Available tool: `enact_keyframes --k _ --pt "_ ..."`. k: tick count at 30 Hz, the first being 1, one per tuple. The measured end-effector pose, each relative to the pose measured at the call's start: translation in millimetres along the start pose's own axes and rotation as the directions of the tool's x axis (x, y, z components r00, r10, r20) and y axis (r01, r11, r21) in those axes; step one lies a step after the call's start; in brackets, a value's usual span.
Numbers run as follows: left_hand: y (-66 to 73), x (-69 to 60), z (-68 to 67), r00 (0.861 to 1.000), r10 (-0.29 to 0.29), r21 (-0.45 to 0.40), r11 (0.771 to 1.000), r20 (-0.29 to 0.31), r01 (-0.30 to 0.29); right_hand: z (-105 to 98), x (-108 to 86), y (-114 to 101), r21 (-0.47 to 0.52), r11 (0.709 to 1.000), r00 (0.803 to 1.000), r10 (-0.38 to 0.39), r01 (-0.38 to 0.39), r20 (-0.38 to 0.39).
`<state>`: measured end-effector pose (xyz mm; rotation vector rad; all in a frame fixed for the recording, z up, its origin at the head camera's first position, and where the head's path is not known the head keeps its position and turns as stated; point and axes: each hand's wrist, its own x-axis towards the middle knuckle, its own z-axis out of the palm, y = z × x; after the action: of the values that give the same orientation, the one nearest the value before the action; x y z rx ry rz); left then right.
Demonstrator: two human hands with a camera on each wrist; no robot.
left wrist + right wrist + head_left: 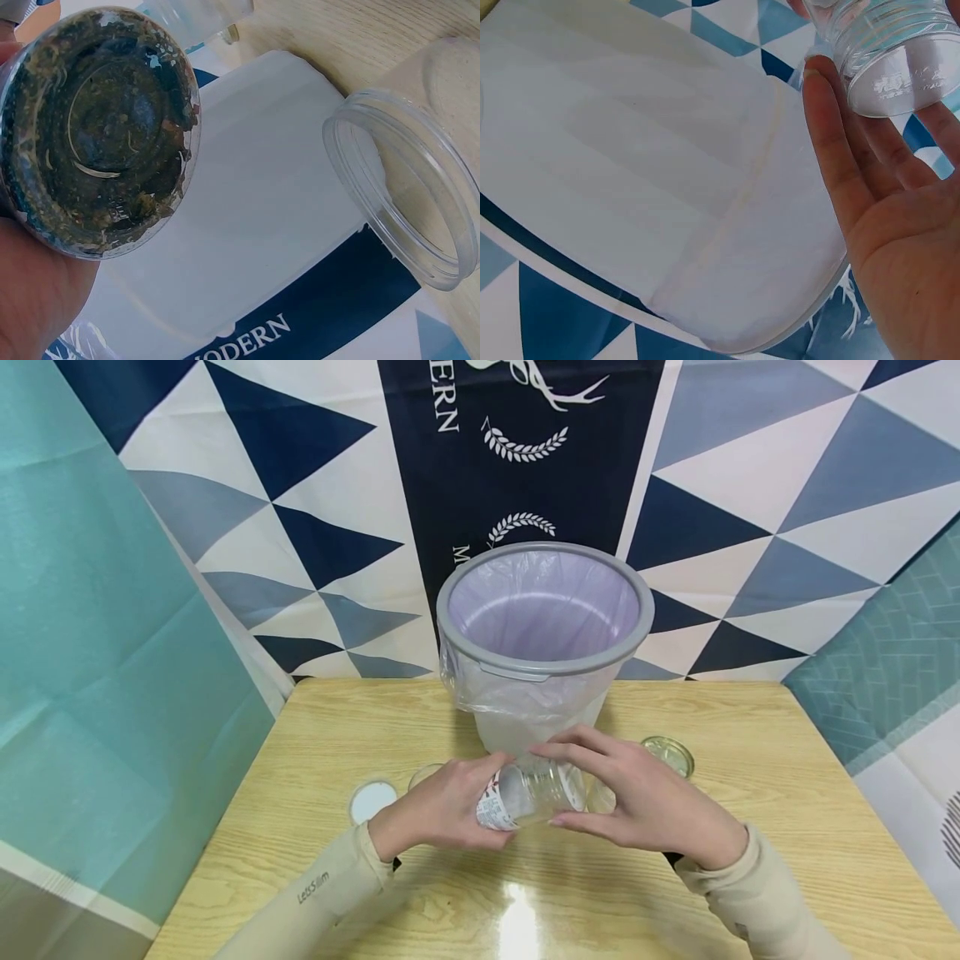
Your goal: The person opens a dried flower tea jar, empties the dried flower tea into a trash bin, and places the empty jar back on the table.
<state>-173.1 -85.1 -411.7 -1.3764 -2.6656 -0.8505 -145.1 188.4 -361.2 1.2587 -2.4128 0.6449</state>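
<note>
My left hand [453, 802] grips a clear plastic jar [530, 789] with a printed label, tilted sideways above the table. In the left wrist view, the jar's base looks mottled dark green and brown. My right hand [648, 789] has its fingers and thumb spread round the jar's other end, at the lid [572, 785]. The right wrist view shows the fingers beside that pale, embossed lid [904, 79], with a gap between it and the palm. Just behind the hands stands a bin [517, 668] lined with a clear bag.
On the wooden table [450, 902], a white round lid [372, 802] lies left of the hands. Next to it is a clear open jar [401, 187], partly hidden. A round gold-rimmed clear container [669, 755] sits behind the right hand. Patterned cloth [315, 535] hangs behind.
</note>
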Motion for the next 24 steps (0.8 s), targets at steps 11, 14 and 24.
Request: enact_keyframes --k 11,14,24 --pt "0.2 1.5 -1.9 1.000 0.012 0.022 1.000 -0.025 -0.011 -14.8 -16.1 13.2 0.032 0.995 0.993 0.096 -0.094 -0.071" --pt "0.3 1.0 -2.7 1.000 -0.002 0.027 1.000 -0.025 0.002 -18.1 -25.0 20.2 0.017 0.991 0.987 0.134 -0.133 -0.087" --pt "0.1 -0.8 -4.1 0.999 -0.018 0.028 0.999 -0.033 0.019 -30.0 -61.4 40.9 -0.091 0.956 0.952 0.264 -0.280 -0.155"
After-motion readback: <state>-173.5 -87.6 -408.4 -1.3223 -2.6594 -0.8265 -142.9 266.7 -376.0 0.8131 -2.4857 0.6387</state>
